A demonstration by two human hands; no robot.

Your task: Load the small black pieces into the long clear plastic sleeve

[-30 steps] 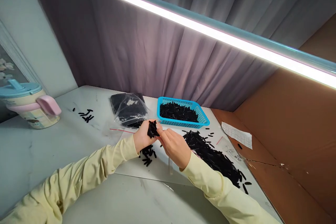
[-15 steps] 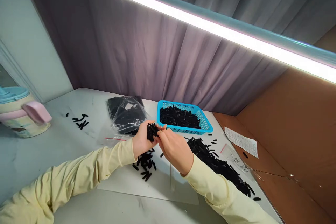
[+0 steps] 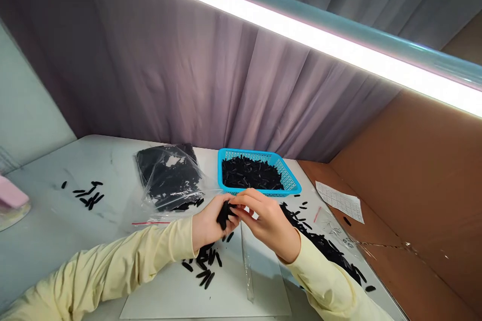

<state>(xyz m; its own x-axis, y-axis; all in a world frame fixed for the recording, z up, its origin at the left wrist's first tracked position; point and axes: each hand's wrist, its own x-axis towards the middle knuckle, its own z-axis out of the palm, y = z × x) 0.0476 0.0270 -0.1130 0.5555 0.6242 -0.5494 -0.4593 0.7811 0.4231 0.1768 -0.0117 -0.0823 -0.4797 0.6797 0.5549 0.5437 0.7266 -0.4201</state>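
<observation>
My left hand (image 3: 211, 223) is curled around a bunch of small black elongated pieces (image 3: 225, 214), which look soft and matte; their exact kind is not clear. At the bunch's right edge, the thumb and fingertips of my right hand (image 3: 269, 218) pinch at the pieces. Below the hands, a loose heap of the same black pieces (image 3: 205, 261) lies on a white sheet (image 3: 165, 296). A long pile of them (image 3: 327, 251) stretches along the table to the right, partly behind my right forearm.
Behind the hands stands a blue plastic basket (image 3: 297, 184) filled with black pieces. A clear zip bag (image 3: 169, 173) of black pieces lies left of it. Several pieces (image 3: 90, 195) are scattered farther left. A printed paper (image 3: 341, 201) lies at right. A bright tube lamp (image 3: 286, 22) hangs overhead.
The view has shifted, so the table things sit farther left. My right hand has tilted, with its fingers now arched over the bunch; the left hand still holds the pieces.
</observation>
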